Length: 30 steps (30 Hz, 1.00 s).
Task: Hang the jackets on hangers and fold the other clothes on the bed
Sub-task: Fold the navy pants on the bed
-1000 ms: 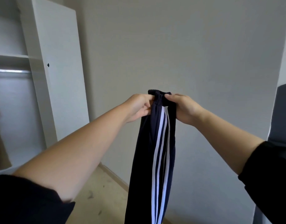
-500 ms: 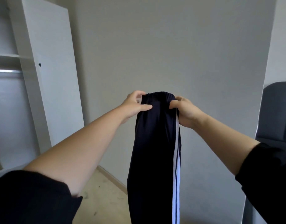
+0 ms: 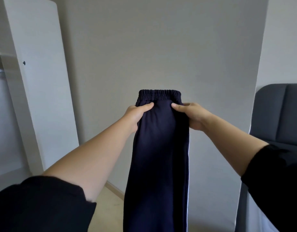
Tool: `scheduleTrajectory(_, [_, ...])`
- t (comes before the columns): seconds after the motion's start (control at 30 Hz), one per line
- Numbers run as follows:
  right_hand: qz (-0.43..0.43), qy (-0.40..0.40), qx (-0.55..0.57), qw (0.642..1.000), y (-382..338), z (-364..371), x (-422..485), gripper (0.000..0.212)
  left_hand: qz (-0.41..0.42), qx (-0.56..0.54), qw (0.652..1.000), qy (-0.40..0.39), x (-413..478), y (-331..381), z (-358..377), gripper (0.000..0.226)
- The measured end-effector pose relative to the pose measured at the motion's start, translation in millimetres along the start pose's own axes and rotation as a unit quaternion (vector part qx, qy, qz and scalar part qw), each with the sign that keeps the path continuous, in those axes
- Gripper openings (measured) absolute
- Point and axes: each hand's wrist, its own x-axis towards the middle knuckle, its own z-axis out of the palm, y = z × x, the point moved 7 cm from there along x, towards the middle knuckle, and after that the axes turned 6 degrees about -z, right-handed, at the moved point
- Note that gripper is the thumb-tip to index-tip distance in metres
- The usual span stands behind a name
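At the far left a white wardrobe door [image 3: 42,81] is standing open. A black sleeve [image 3: 35,206] is covering the left upper arm, and the bare forearm is reaching forward and up. The left hand [image 3: 136,114] is pinching the left edge of the navy track trousers [image 3: 159,156], with the thumb lying across the front of the cloth and the fingers hidden behind it. The trousers are hanging in the air between the two hands, in front of a grey wall [image 3: 161,47]. Their elastic waistband [image 3: 159,94] is standing just above both thumbs, and the legs are dropping out of the bottom of the view. A white stripe [image 3: 188,173] is running down their right edge. The right hand [image 3: 193,116] is gripping that right edge the same way, thumb in front and fingers curled behind. At the far right a dark grey padded headboard [image 3: 281,114] is showing.
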Motion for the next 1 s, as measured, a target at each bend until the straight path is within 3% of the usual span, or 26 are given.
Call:
scheduleTrajectory(0.1, [-0.026, 0.154, -0.011, 0.988, -12, -32, -5, 0.041, 0.014, 0.037, 0.999, -0.002, -2, 11, 18, 0.026])
scheduleTrajectory(0.2, [-0.06, 0.2, -0.011, 0.978, -50, -52, -19, 0.015, 0.056, 0.064, 0.996, 0.012, -6, 42, 46, 0.03])
scheduleTrajectory(0.4, [-0.154, 0.305, -0.058, 0.938, -161, -121, -71, 0.023, 0.137, 0.074, 0.985, -0.067, -29, 122, 135, 0.039])
scheduleTrajectory(0.53, [-0.175, 0.384, -0.124, 0.898, -200, -171, -121, 0.028, 0.137, 0.052, 0.977, -0.153, -51, 127, 206, 0.036])
scheduleTrajectory(0.67, [-0.208, 0.437, -0.155, 0.861, -239, -208, -180, 0.027, 0.173, 0.046, 0.97, -0.163, -83, 137, 272, 0.034])
scheduleTrajectory(0.8, [-0.323, 0.508, -0.214, 0.77, -330, -221, -248, 0.047, 0.247, 0.004, 0.952, -0.181, -138, 200, 335, 0.029])
scheduleTrajectory(1.0, [-0.417, 0.589, -0.356, 0.593, -461, -205, -337, 0.05, 0.31, -0.103, 0.914, -0.239, -225, 290, 400, 0.02])
